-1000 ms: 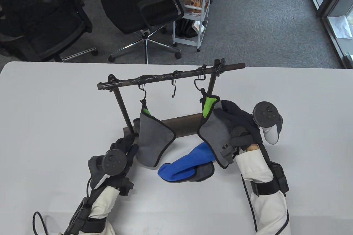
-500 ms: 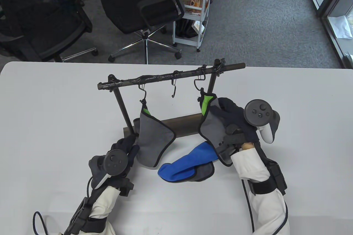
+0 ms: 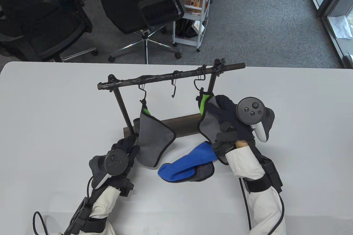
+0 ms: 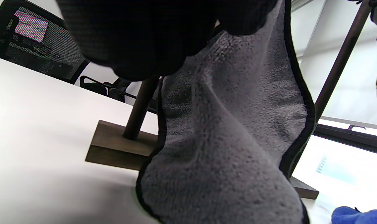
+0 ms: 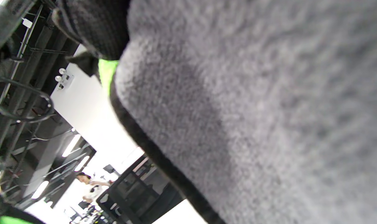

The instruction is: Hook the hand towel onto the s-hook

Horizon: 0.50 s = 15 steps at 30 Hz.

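A dark rack [image 3: 171, 75] stands on the white table [image 3: 55, 113] with three S-hooks on its bar. A grey towel [image 3: 151, 138] hangs from the left S-hook [image 3: 142, 88]. The middle S-hook [image 3: 173, 87] is bare. My right hand [image 3: 223, 109] grips a second grey towel with green lining [image 3: 207, 123] and holds its top corner right at the right S-hook [image 3: 197, 83]. I cannot tell whether its loop is on the hook. This towel fills the right wrist view [image 5: 253, 109]. My left hand [image 3: 125, 145] holds the rack's left post [image 4: 141, 105] low down, beside the hanging towel [image 4: 232, 140].
A blue towel [image 3: 187, 163] lies on the table in front of the rack, between my hands, over a dark grey cloth [image 3: 205, 173]. The rack's wooden base [image 3: 182, 126] runs behind the towels. Office chairs [image 3: 143, 6] and a white trolley [image 3: 193, 6] stand beyond the table's far edge.
My right hand has moved left and slightly away from me, bringing the green-lined towel closer under the right S-hook. My left hand and the hanging towel have stayed put.
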Motion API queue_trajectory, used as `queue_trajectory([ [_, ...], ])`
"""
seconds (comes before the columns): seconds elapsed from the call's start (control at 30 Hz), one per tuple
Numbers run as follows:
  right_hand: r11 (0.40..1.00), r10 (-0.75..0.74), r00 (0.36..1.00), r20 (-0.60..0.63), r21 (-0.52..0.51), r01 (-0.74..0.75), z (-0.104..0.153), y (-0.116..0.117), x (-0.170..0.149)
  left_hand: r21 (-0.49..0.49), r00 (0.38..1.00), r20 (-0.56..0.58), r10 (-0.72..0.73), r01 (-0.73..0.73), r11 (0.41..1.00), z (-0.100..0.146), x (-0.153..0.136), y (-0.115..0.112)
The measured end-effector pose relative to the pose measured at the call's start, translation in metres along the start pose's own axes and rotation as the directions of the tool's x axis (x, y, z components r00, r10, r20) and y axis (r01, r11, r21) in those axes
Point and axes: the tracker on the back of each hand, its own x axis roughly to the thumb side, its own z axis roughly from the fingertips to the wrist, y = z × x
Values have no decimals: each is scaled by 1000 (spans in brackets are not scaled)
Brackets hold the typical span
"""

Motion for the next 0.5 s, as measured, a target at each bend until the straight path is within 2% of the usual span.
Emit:
queue_trajectory([
  [0.27,984,160,985,-63,-64,-164,-5,5,18,0,1000,0,0,0,1000,0,0,0],
  [0.5,971,199,976,-92,-117,-210,-8,7,25,0,1000,0,0,0,1000,0,0,0],
])
